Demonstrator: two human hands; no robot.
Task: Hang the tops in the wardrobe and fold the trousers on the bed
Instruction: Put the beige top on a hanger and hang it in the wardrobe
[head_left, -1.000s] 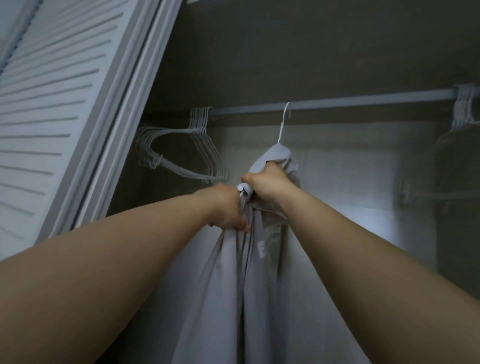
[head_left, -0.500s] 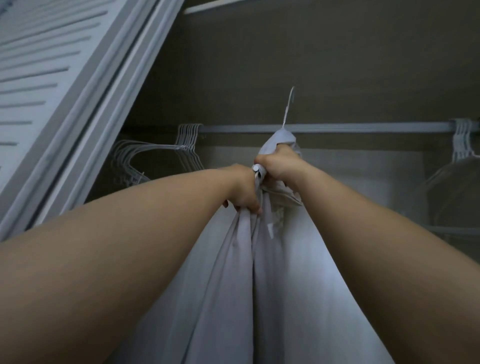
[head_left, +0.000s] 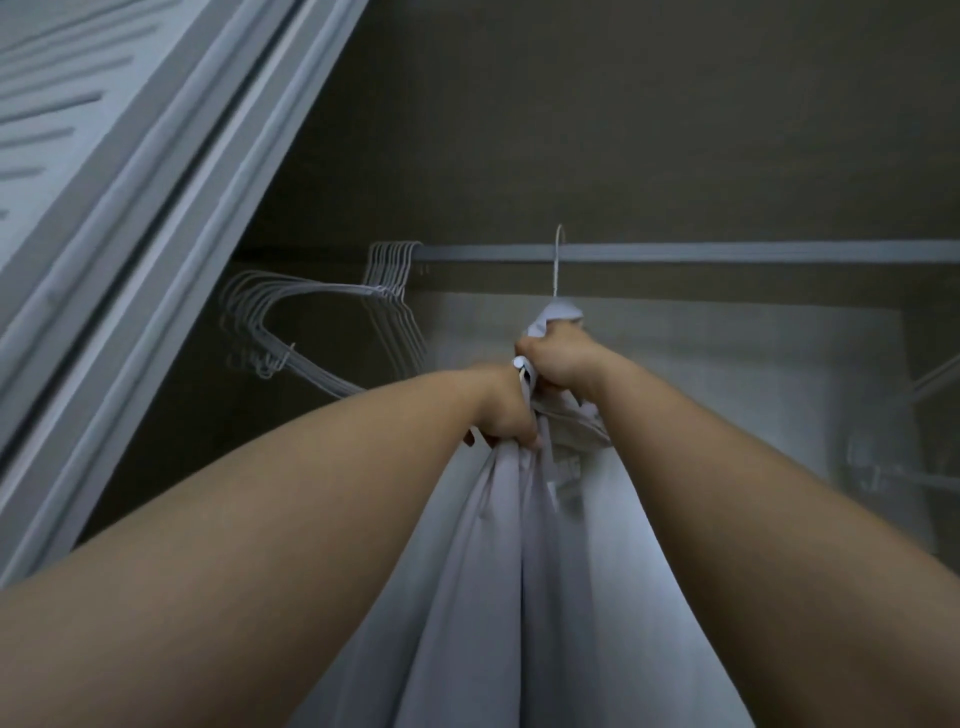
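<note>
Both hands clamped on top (head_left: 519, 597) near collar: left hand (head_left: 501, 410) bunching fabric lower, right hand (head_left: 558, 356) fisted higher up. Top on hanger (head_left: 557, 260), hook right at rail (head_left: 727, 253), can't tell if seated. Fabric drapes down between forearms. Spare hangers (head_left: 311, 322) bunched left on rail, louvred door (head_left: 104, 156) far left.
</note>
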